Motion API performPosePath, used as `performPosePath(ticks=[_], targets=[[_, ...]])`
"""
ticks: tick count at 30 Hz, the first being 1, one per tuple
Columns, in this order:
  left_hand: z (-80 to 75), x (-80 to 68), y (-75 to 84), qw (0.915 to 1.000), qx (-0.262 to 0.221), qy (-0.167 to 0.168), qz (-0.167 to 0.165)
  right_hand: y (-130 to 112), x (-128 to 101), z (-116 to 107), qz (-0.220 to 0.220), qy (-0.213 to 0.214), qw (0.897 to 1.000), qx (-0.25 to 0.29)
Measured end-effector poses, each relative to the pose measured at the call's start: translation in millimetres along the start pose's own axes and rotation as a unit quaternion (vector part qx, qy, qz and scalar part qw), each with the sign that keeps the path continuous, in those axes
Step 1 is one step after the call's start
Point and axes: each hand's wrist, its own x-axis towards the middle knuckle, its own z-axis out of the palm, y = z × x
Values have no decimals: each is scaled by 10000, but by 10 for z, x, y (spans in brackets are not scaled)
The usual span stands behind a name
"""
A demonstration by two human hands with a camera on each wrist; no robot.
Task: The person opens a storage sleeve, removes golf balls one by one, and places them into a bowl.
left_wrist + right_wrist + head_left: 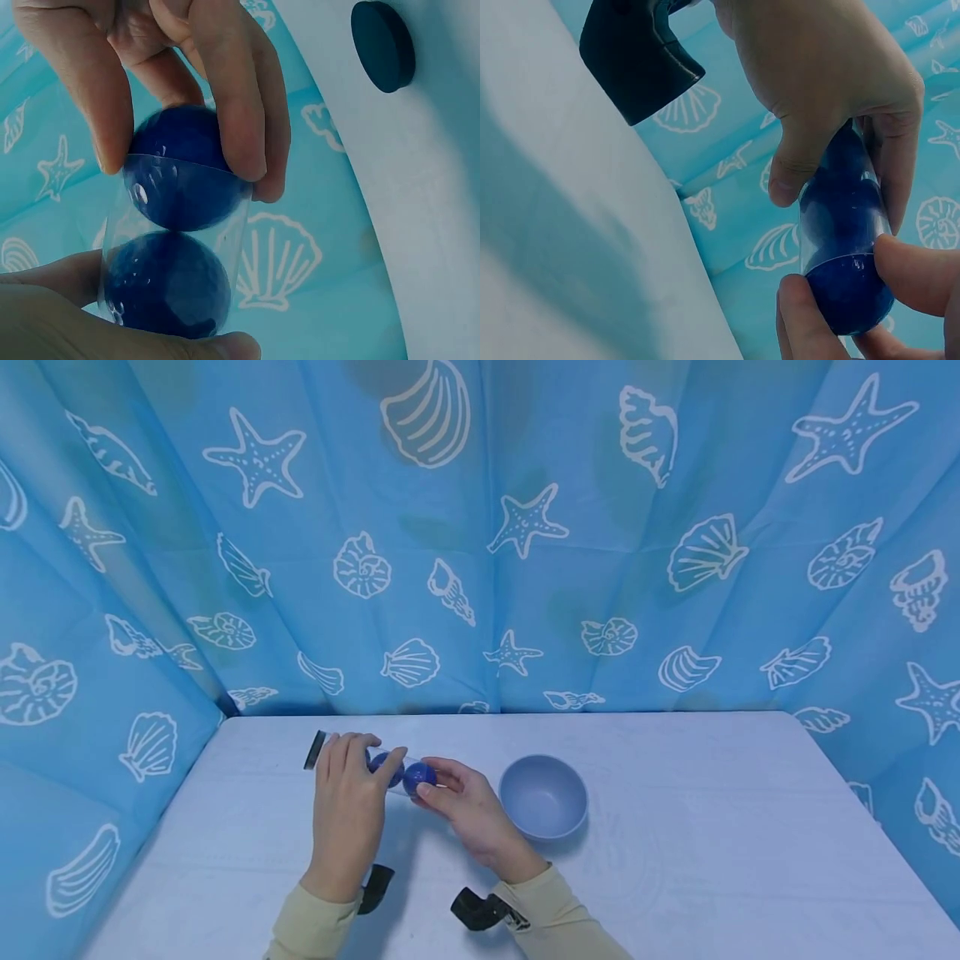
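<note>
Left hand (347,810) grips the clear tube (174,247); right hand (468,806) pinches a blue ball (182,169) half inside its mouth. A loosened pinch could let it roll across the table (675,860).

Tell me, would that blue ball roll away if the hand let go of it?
Probably yes. The round, smooth dark blue ball sits only halfway in the mouth of the clear plastic tube, pinched by the right hand. Released, it could well drop out and roll across the flat white table. Its glossy surface looks slippery, so a loose grip might slip.
</note>
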Motion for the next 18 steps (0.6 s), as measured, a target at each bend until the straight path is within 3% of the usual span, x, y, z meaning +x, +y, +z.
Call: performPosePath(ticks=[7, 18], targets=[[2, 5, -6, 9998, -151, -48, -114, -11, 0, -21, -64, 76, 9999, 43], [9, 9, -4, 9986, -279, -261, -371, -50, 1, -42, -115, 473, 9960, -750]])
